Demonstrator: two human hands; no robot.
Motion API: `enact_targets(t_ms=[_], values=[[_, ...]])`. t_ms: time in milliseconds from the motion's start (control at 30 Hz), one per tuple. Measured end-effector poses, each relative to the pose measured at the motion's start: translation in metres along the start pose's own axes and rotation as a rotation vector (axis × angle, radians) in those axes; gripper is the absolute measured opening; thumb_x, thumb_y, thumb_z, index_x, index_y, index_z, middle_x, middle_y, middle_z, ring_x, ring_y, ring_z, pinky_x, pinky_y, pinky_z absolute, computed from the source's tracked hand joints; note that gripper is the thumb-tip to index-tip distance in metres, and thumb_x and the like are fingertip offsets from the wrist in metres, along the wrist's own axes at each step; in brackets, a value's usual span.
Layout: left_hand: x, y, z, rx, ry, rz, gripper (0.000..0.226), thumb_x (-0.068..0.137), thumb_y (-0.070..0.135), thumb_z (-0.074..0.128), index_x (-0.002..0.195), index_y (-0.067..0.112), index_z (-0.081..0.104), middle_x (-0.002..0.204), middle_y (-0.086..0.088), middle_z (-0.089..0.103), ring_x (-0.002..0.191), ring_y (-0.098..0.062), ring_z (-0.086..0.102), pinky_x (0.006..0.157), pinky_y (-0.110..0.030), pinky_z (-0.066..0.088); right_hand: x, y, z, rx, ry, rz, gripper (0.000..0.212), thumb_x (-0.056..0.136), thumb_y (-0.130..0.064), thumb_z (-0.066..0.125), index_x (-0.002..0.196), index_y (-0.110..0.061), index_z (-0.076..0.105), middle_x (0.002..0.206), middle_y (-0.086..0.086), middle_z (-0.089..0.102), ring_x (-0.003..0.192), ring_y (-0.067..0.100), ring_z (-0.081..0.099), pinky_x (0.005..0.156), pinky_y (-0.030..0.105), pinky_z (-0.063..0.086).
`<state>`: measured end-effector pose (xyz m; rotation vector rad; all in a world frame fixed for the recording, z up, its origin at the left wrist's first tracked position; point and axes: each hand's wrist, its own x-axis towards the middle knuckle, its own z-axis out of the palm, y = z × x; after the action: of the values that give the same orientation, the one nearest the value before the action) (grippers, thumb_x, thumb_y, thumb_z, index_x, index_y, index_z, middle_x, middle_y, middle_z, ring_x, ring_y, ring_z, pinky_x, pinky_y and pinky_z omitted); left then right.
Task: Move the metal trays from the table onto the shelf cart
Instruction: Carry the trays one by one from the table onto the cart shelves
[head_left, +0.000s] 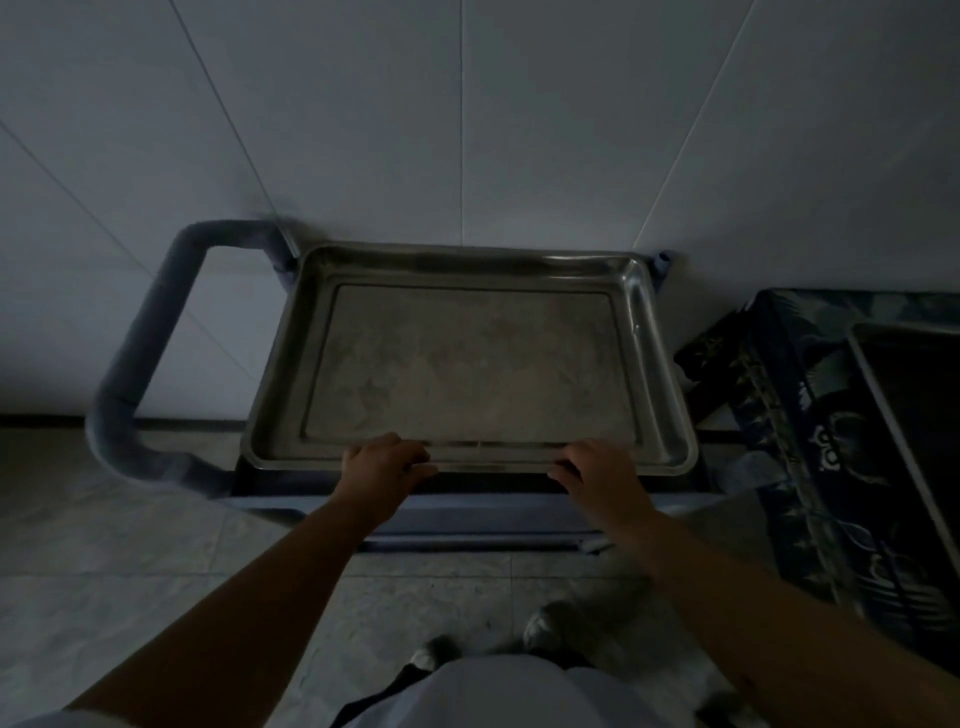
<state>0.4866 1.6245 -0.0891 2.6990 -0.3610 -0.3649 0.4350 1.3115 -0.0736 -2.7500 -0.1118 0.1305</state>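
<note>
Head view — both hands (387, 465) (597, 470) curled on tray (467, 364) rim.

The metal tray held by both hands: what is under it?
The metal tray lies over the blue shelf cart; the cart's top shelf is mostly covered, so anything beneath cannot be seen.

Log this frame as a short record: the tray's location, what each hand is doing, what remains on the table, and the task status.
tray in hand: metal tray, empty, lying flat on top of the shelf cart
left hand: left hand gripping the tray's near rim
right hand: right hand gripping the same near rim
cart handle: handle on the left side
table: patterned cloth at right, with another tray lying on it, partly out of frame
status: one tray on the cart, not yet released; at least one left to move
</note>
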Motion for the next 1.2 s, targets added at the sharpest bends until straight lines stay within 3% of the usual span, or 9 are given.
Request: enact_targets(t_ms=[167, 233, 333, 400, 533, 700, 833, 1033, 1200], values=[[0.002, 0.003, -0.002, 0.014, -0.026, -0.014, 0.03, 0.089, 0.058, 0.054, 0.105, 0.035, 0.064, 0.096, 0.009, 0.055, 0.096, -0.016, 0.057, 0.082, -0.036, 0.03, -0.007, -0.009, 0.004, -0.067, 0.031, 0.152, 0.033, 0.09, -0.045, 0.055, 0.099, -0.016, 0.068, 0.097, 0.004, 0.068, 0.093, 0.023, 0.06, 0.085, 0.038, 0.045], [0.002, 0.004, -0.004, 0.012, -0.069, -0.031, 0.044, 0.089, 0.06, 0.052, 0.124, 0.033, 0.056, 0.121, 0.003, 0.059, 0.113, -0.02, 0.055, 0.097, -0.042, 0.034, -0.011, -0.016, 0.006, -0.099, 0.045, 0.219, 0.04, 0.091, -0.048, 0.051, 0.118, -0.019, 0.062, 0.122, 0.007, 0.062, 0.113, 0.026, 0.055, 0.098, 0.04, 0.042], [-0.012, 0.005, -0.004, 0.084, -0.066, 0.034, 0.082, 0.082, 0.079, 0.035, 0.15, 0.033, 0.025, 0.161, -0.003, 0.025, 0.146, -0.024, 0.023, 0.114, -0.052, 0.019, -0.029, -0.034, 0.012, -0.152, -0.018, 0.293, 0.071, 0.086, -0.066, 0.04, 0.146, -0.031, 0.026, 0.16, 0.006, 0.017, 0.144, 0.027, 0.019, 0.114, 0.047, 0.022], [-0.031, 0.005, -0.003, 0.147, -0.035, 0.127, 0.093, 0.078, 0.087, 0.022, 0.154, 0.036, 0.007, 0.165, 0.001, 0.0, 0.151, -0.022, -0.002, 0.116, -0.052, 0.008, -0.047, -0.053, 0.021, -0.161, -0.015, 0.295, 0.09, 0.076, -0.08, 0.03, 0.15, -0.032, 0.012, 0.162, 0.004, 0.0, 0.147, 0.025, 0.007, 0.115, 0.049, 0.018], [-0.075, -0.01, 0.009, 0.247, -0.058, 0.226, 0.093, 0.077, 0.089, 0.013, 0.152, 0.041, -0.01, 0.159, 0.0, -0.027, 0.144, -0.02, -0.03, 0.113, -0.05, -0.005, -0.089, -0.086, 0.048, -0.167, 0.027, 0.239, 0.105, 0.069, -0.084, 0.037, 0.152, -0.023, 0.015, 0.161, 0.013, 0.01, 0.145, 0.032, 0.019, 0.113, 0.053, 0.023], [-0.112, -0.018, 0.018, 0.28, -0.175, 0.245, 0.094, 0.073, 0.091, 0.013, 0.145, 0.046, -0.026, 0.157, -0.002, -0.036, 0.142, -0.025, -0.035, 0.112, -0.057, -0.013, -0.122, -0.091, 0.08, -0.113, -0.134, 0.356, 0.109, 0.059, -0.097, 0.016, 0.141, -0.041, -0.03, 0.147, -0.003, -0.044, 0.139, 0.019, -0.032, 0.113, 0.047, -0.01], [-0.108, 0.008, 0.019, 0.3, -0.237, 0.331, 0.094, 0.07, 0.094, 0.008, 0.142, 0.048, -0.032, 0.153, -0.002, -0.042, 0.143, -0.029, -0.034, 0.114, -0.063, -0.006, -0.154, -0.085, 0.077, -0.048, -0.159, 0.475, 0.114, 0.056, -0.099, 0.019, 0.145, -0.039, -0.021, 0.152, -0.001, -0.037, 0.143, 0.023, -0.026, 0.116, 0.055, -0.003], [-0.093, 0.131, 0.051, 0.402, -0.37, 0.714, 0.099, 0.067, 0.096, 0.004, 0.147, 0.044, -0.024, 0.159, -0.004, -0.03, 0.147, -0.033, -0.023, 0.114, -0.066, 0.0, -0.265, -0.063, 0.051, -0.025, 0.019, 0.917, 0.12, 0.051, -0.096, 0.02, 0.147, -0.033, -0.015, 0.161, 0.006, -0.008, 0.147, 0.028, -0.004, 0.115, 0.054, 0.005], [-0.142, 0.26, 0.081, 0.455, -0.412, 1.087, 0.1, 0.077, 0.087, 0.029, 0.155, 0.035, -0.005, 0.165, -0.008, -0.015, 0.15, -0.033, -0.01, 0.114, -0.067, 0.008, -0.405, -0.059, 0.034, 0.041, 0.216, 1.263, 0.121, 0.052, -0.101, 0.024, 0.145, -0.039, -0.021, 0.159, -0.002, -0.018, 0.147, 0.025, -0.009, 0.115, 0.056, 0.004]])
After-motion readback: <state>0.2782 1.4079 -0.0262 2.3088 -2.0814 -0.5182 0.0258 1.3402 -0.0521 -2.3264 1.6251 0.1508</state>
